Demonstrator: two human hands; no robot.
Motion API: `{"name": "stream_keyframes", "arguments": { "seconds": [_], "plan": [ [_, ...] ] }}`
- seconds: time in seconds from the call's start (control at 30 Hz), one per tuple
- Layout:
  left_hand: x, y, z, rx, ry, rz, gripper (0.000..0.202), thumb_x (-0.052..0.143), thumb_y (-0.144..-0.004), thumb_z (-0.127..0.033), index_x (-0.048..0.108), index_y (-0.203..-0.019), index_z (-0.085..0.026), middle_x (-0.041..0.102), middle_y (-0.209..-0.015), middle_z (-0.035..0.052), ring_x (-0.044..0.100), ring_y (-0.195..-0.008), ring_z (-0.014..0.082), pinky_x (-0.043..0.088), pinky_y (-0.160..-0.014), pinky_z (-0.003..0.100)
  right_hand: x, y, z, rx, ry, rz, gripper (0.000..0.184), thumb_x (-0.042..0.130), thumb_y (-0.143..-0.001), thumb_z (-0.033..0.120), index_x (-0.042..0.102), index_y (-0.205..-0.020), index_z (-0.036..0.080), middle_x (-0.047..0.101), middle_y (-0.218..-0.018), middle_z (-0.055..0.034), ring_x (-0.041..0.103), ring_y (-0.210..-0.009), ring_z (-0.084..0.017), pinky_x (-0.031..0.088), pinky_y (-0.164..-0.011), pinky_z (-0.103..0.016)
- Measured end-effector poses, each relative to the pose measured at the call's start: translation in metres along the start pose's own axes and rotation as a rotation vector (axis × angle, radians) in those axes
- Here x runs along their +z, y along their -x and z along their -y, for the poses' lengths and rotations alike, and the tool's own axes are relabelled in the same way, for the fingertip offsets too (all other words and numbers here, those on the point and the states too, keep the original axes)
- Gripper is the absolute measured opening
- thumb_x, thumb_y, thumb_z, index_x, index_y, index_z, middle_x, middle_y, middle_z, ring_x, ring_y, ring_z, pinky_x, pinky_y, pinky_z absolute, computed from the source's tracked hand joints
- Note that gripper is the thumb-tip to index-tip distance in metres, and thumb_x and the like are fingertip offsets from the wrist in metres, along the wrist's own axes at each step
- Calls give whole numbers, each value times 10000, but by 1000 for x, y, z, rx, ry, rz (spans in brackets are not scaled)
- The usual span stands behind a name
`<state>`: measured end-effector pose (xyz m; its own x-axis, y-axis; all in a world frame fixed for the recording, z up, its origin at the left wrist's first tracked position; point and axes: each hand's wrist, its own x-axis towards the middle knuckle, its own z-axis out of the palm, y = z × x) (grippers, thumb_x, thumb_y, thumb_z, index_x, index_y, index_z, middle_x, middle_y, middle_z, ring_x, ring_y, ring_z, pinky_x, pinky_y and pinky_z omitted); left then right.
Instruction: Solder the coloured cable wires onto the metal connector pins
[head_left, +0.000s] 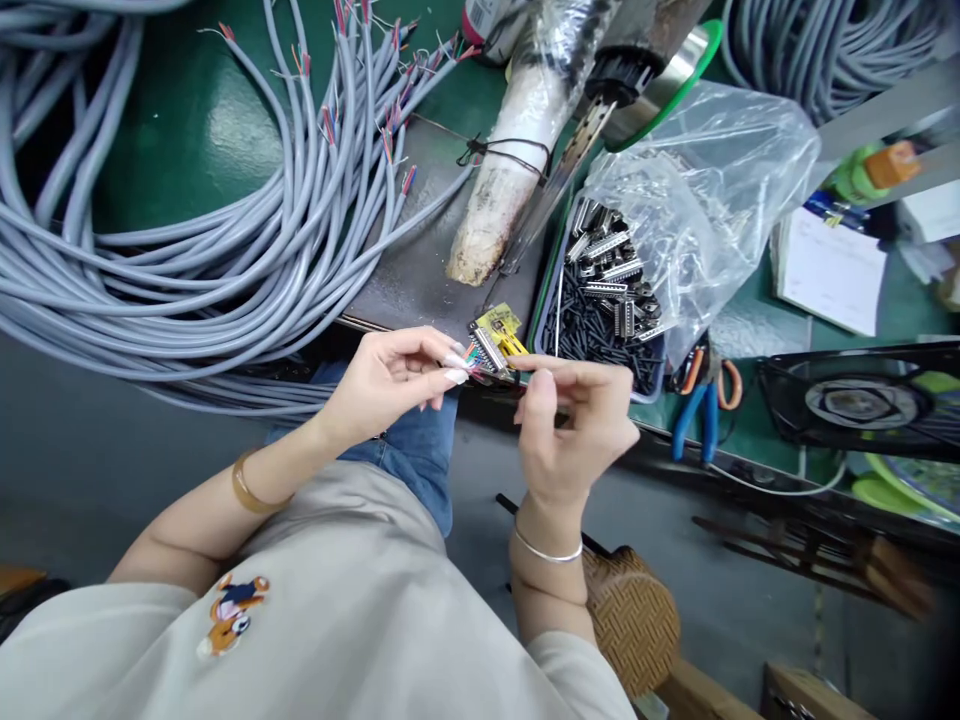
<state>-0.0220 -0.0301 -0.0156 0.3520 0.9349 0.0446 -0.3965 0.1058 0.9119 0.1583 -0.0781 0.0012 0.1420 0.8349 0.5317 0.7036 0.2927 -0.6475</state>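
Observation:
My left hand [390, 380] pinches a bunch of thin coloured wires [469, 357] at the stripped end of a cable, just off the front edge of the bench. My right hand [574, 420] is closed with thumb and fingers together, right beside a small metal connector [489, 350] held in a yellow-marked fixture [501, 328]. The coloured wires reach the connector. What the right fingers grip is hidden.
Many grey cables [187, 250] loop over the green bench [195, 120] at the left. A tray [541, 300] of black sleeves and metal connectors sits under a clear plastic bag [712, 190]. Blue-handled pliers [694, 415], a soldering iron holder [517, 170], a fan [862, 400] and a woven stool [634, 620] are nearby.

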Motion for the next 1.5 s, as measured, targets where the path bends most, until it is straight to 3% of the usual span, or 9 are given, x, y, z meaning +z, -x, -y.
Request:
{"name": "stream_keyframes", "arguments": {
  "seconds": [0.1, 0.2, 0.47, 0.67, 0.87, 1.0, 1.23, 1.33, 1.5],
  "plan": [
    [3, 4, 2, 331, -282, 5, 85, 765, -803, -85, 787, -816, -166, 779, -929, 64, 736, -798, 116, 603, -726, 200, -1, -6, 7, 99, -42, 143, 102, 621, -968, 243, 541, -905, 233, 660, -697, 70, 523, -433, -51, 401, -405, -189],
    [2, 6, 4, 469, -388, 23, 134, 737, -812, -49, 790, -849, -167, 793, -924, 72, 749, -889, 131, 599, -819, 206, 0, -8, 8, 153, -179, 204, 121, 607, -984, 269, 525, -901, 234, 646, -679, 73, 527, -466, -53, 406, -432, -183],
    [-4, 5, -2, -35, 6, 117, 69, 767, -766, -136, 763, -834, -146, 757, -869, 59, 627, -586, 68, 537, -541, 167, 5, 2, -1, 199, -478, 220, 98, 617, -985, 267, 544, -928, 235, 664, -753, 59, 664, -589, -77, 482, -494, -177],
    [0, 2, -3, -145, -8, 13, 189, 850, -725, -254, 708, -751, -133, 714, -790, 37, 569, -548, 52, 479, -486, 160, 6, 5, -8, -161, -16, 75, 100, 677, -931, 169, 647, -979, 252, 726, -800, 42, 691, -634, -98, 540, -599, -221],
    [10, -2, -5, -197, -21, -98, 214, 846, -659, -196, 647, -706, -131, 648, -680, -15, 461, -479, 15, 386, -432, 135, -1, -1, 4, -120, 87, 80, 238, 690, -941, 248, 692, -1178, 263, 559, -593, 94, 454, -430, -56, 389, -456, -208],
    [13, -4, -7, -229, -45, -121, 203, 842, -617, -149, 663, -708, -121, 638, -674, -16, 476, -513, 19, 399, -458, 128, 2, -4, 10, -100, 76, 231, 63, 667, -955, 246, 722, -935, 222, 533, -558, 90, 416, -423, -33, 346, -452, -192],
    [9, -8, -3, -180, -18, -145, 234, 845, -687, -225, 631, -730, -138, 650, -684, -20, 487, -411, 10, 369, -379, 128, 1, -5, 4, 42, -170, -312, 132, 624, -972, 348, 689, -1017, 242, 551, -587, 77, 443, -395, -70, 318, -388, -223],
    [8, -10, -1, -147, -23, -156, 263, 847, -713, -273, 621, -731, -140, 708, -815, 25, 537, -420, 20, 412, -379, 144, 4, -4, 0, -9, -196, -325, 191, 608, -979, 246, 618, -1167, 274, 696, -723, 61, 585, -426, -89, 425, -385, -219],
    [10, -13, -2, -132, -66, -157, 264, 834, -735, -286, 614, -724, -140, 713, -798, 25, 491, -436, 8, 388, -380, 140, 15, -1, -8, -223, 66, -50, 143, 681, -920, 134, 639, -1002, 244, 808, -999, -15, 799, -897, -182, 661, -751, -298]
  ]
}}
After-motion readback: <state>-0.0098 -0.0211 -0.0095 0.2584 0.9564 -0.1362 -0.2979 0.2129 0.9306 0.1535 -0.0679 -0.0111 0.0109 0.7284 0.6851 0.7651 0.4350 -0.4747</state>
